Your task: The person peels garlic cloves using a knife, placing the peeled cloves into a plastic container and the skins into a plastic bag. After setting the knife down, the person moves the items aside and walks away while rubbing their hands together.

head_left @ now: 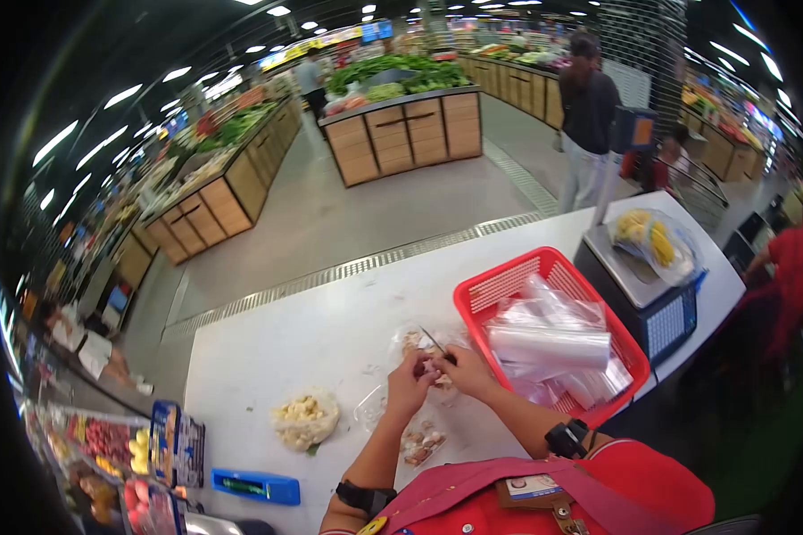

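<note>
My left hand (410,385) and my right hand (462,367) meet over the white counter (268,348), close together. The right hand grips a small knife (434,341) whose blade points up and away. The left hand pinches a small pale piece of food (428,367) against the blade. Under the hands lies a clear plastic bag (412,341) with pale bits in it. A clear plastic tray (419,439) with brownish pieces sits just below my left forearm. A tied bag of pale yellow chunks (304,419) rests to the left.
A red basket (509,281) filled with rolls of clear plastic bags stands to the right. Beyond it a scale (638,281) carries bagged corn (651,239). A blue handheld device (254,486) lies near the front edge, packaged fruit (107,446) to its left. Shoppers stand among the produce stands behind.
</note>
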`<state>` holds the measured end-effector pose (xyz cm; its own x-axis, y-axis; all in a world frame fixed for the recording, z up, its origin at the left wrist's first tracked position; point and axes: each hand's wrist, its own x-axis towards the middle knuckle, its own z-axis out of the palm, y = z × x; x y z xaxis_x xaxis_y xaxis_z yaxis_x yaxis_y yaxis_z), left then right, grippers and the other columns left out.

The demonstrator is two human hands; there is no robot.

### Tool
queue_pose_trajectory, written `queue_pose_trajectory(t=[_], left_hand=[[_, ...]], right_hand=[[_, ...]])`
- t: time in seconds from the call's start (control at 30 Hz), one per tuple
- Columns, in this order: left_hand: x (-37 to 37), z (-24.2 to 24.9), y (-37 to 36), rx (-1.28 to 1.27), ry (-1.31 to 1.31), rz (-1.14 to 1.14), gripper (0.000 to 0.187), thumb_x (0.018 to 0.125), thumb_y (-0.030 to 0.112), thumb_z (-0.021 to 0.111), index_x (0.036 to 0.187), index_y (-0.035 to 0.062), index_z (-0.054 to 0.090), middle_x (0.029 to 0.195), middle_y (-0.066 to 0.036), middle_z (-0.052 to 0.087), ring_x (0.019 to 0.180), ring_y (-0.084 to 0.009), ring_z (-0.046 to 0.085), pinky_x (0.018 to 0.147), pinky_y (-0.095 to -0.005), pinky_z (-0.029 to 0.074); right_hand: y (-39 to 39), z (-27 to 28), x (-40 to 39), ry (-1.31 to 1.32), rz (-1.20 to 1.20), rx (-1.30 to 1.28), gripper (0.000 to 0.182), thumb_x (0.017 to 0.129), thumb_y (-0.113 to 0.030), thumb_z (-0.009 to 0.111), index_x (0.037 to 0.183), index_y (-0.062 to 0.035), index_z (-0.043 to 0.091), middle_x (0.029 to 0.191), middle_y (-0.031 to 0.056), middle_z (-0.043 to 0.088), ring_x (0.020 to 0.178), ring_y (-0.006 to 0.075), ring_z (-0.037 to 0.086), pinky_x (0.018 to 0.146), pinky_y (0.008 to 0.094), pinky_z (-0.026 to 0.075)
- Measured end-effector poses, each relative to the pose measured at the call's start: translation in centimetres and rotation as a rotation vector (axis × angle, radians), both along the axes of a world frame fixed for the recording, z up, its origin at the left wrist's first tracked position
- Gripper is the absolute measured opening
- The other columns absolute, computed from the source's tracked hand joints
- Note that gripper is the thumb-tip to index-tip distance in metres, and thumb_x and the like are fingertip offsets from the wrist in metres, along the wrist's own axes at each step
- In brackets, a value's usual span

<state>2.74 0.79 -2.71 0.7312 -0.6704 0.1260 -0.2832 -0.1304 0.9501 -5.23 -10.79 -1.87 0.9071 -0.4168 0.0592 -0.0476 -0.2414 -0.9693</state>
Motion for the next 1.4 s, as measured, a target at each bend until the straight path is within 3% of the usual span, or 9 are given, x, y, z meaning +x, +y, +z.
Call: queue_pose_trajectory(t=[0.27,0.37,0.43,0.47,0.77,1.1,1.2,1.27,1.4], left_hand=[[0.9,0.9,1.0,0.018,0.111,0.149,0.025,0.069,0.0,0.062,0.094,0.0027,0.057,0.073,-0.003,0.06,0.064,-0.0069,0.055,0.052,-0.019,0.044],[0.6,0.9,0.8,-0.078,0.157,0.053,0.024,0.069,0.0,0.062,0.093,0.0016,0.057,0.076,-0.003,0.06,0.066,-0.0073,0.056,0.056,-0.0196,0.045],[0.3,0.8,0.6,-0.065,-0.04,0.014,0.023,0.069,-0.001,0.061,0.091,-0.0005,0.055,0.08,-0.003,0.06,0.068,-0.0086,0.057,0.061,-0.0212,0.047],[0.1,0.8,0.5,-0.067,-0.04,0.027,0.023,0.069,-0.001,0.061,0.091,-0.0005,0.055,0.08,-0.003,0.06,0.068,-0.0086,0.057,0.061,-0.0212,0.047],[-0.3,1.1,0.6,0.035,-0.111,0.077,0.027,0.067,0.001,0.063,0.093,0.0036,0.053,0.08,-0.01,0.06,0.072,-0.0174,0.061,0.062,-0.027,0.048],[-0.4,0.4,0.4,0.046,-0.222,0.076,0.03,0.067,0.004,0.065,0.095,0.004,0.055,0.081,-0.008,0.06,0.069,-0.0125,0.059,0.062,-0.024,0.046],[-0.2,0.2,0.5,0.062,-0.182,0.113,0.027,0.067,0.004,0.066,0.092,0.0021,0.055,0.082,-0.008,0.061,0.069,-0.0108,0.058,0.062,-0.0228,0.047],[-0.1,0.5,0.5,-0.047,0.065,0.149,0.026,0.069,0.004,0.065,0.091,-0.0003,0.053,0.083,-0.009,0.06,0.07,-0.0112,0.058,0.062,-0.023,0.047],[0.2,1.0,0.5,-0.241,0.332,0.125,0.025,0.07,0.004,0.064,0.09,-0.0012,0.051,0.085,-0.009,0.057,0.073,-0.0128,0.057,0.064,-0.0232,0.048]], right_hand=[[-0.5,-2.5,0.7,-0.106,-0.051,0.104,0.009,0.081,-0.011,0.053,0.083,-0.0013,0.053,0.068,0.0013,0.052,0.063,0.0079,0.049,0.058,0.0223,0.038],[-0.4,-1.8,0.9,-0.154,-0.054,0.165,0.008,0.081,-0.008,0.053,0.086,-0.0022,0.056,0.068,0.0002,0.052,0.063,0.007,0.049,0.059,0.0206,0.039],[-0.4,-1.3,0.7,-0.025,-0.036,0.307,0.01,0.079,-0.006,0.055,0.087,-0.0009,0.057,0.069,0.0003,0.054,0.063,0.0068,0.05,0.059,0.0199,0.041],[-0.5,-2.8,1.3,-0.146,-0.044,0.291,0.012,0.078,-0.008,0.058,0.087,-0.0002,0.058,0.07,-0.0001,0.055,0.061,0.0062,0.05,0.056,0.0193,0.039],[-0.8,-2.9,1.1,-0.107,-0.033,0.147,0.014,0.075,-0.011,0.061,0.082,0.0004,0.057,0.07,0.0024,0.057,0.064,0.0075,0.051,0.057,0.0215,0.041],[-0.7,-2.5,0.7,-0.04,0.015,0.08,0.009,0.077,-0.009,0.058,0.081,-0.0014,0.054,0.069,0.0009,0.055,0.063,0.0062,0.05,0.057,0.0196,0.039],[-0.6,-3.0,0.9,-0.069,-0.011,0.072,0.007,0.077,-0.007,0.056,0.079,-0.0013,0.053,0.068,0.0007,0.054,0.062,0.006,0.049,0.056,0.0199,0.039],[-0.7,-3.7,1.4,-0.215,-0.119,0.135,0.009,0.078,-0.007,0.055,0.084,-0.0009,0.055,0.066,-0.0014,0.052,0.059,0.005,0.046,0.052,0.0192,0.036],[-0.7,-2.7,1.1,-0.151,-0.032,0.168,0.016,0.077,-0.01,0.058,0.091,-0.0012,0.057,0.064,-0.0031,0.051,0.056,0.004,0.044,0.05,0.0178,0.034]])
